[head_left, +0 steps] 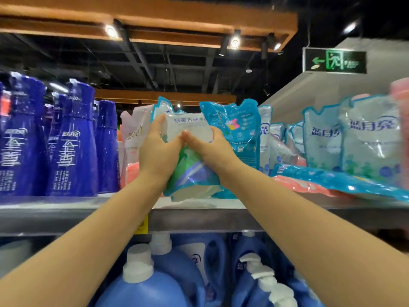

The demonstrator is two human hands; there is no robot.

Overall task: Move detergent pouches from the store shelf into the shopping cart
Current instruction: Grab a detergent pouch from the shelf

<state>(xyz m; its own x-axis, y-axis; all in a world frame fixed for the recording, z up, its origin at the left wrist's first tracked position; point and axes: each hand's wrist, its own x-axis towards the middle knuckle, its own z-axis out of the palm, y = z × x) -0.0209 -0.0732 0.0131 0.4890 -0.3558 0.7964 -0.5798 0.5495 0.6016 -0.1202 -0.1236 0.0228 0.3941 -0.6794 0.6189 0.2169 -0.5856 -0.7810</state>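
A blue, white and green detergent pouch (pixel 192 173) stands at the front of the upper shelf (pixel 66 209). My left hand (pixel 158 149) grips its left side and my right hand (pixel 210 145) grips its right side, thumbs meeting on the white label. Right behind it leans a bright blue pouch (pixel 236 127). More pouches (pixel 365 138) stand and lie to the right on the same shelf. The shopping cart is out of view.
Tall dark blue bottles (pixel 73 140) fill the shelf's left part. Pink and white pouches (pixel 132 138) sit behind my left hand. Large blue jugs with white caps (pixel 141 282) crowd the lower shelf. A yellow price tag (pixel 141 224) hangs on the shelf edge.
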